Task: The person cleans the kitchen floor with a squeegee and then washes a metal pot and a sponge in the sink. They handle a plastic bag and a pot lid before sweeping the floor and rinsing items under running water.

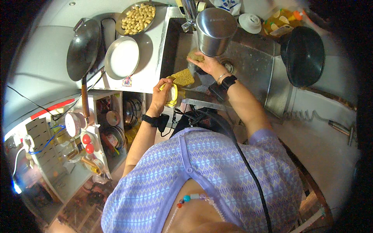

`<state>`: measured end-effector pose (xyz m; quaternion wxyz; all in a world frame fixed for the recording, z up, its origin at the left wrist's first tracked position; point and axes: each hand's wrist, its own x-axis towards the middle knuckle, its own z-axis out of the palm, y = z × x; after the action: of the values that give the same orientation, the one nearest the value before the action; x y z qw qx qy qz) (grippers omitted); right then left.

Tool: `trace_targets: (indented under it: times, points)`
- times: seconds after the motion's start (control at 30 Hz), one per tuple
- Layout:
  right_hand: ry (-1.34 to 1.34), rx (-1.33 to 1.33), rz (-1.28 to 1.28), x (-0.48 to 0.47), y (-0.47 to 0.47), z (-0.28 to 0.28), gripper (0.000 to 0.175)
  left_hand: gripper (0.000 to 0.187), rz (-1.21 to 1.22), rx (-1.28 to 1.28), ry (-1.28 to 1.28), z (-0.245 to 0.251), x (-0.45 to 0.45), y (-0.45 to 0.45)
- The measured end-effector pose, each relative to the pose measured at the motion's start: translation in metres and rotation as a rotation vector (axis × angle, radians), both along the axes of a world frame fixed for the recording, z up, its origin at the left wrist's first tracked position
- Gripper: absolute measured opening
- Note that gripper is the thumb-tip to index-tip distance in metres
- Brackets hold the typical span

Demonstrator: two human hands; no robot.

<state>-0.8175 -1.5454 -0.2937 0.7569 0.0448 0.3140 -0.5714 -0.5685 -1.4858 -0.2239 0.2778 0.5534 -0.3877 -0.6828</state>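
My left hand (161, 94) grips a yellow-rimmed item (173, 96) with a pale inside, over the sink's front left edge. A yellow, rough-textured sponge-like piece (183, 78) juts from the fingers over the basin; whether the two are one item I cannot tell. Under the tap (190, 13), my right hand (207, 63) is turned palm up with fingers extended, and a brownish-green clump (195, 55) rests in it. A steel cylinder (216, 32) beside the tap partly overhangs that hand. Below them lies the steel sink (247, 67) with its drain (228, 66).
On the left counter stand a pan of unshelled peanuts (138, 19), a bowl of white contents (122, 58) and a wok (84, 49). A black basin (304, 56) leans at the right. Behind the sink sit a white lid (250, 23) and bottles (281, 21). A black cable (247, 166) crosses my front.
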Motion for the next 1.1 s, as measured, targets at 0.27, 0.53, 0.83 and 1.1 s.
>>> trace_targets:
  times: [0.27,0.53,0.83,1.1]
  points:
    - [0.515,0.211,0.224,-0.02,0.004,-0.041,0.031,0.009,-0.009,-0.02,-0.004,-0.004,0.003,0.0]
    - [0.962,-0.385,0.097,-0.047,0.018,-0.066,0.033,0.009,0.017,-0.068,-0.004,-0.003,0.0,0.002]
    - [0.396,0.006,-0.068,-0.086,-0.044,0.011,0.026,0.009,-0.018,-0.132,-0.001,0.003,0.002,0.0]
    - [0.396,-0.04,-0.06,-0.09,-0.055,0.04,0.019,0.011,-0.039,-0.137,-0.051,0.008,0.005,-0.002]
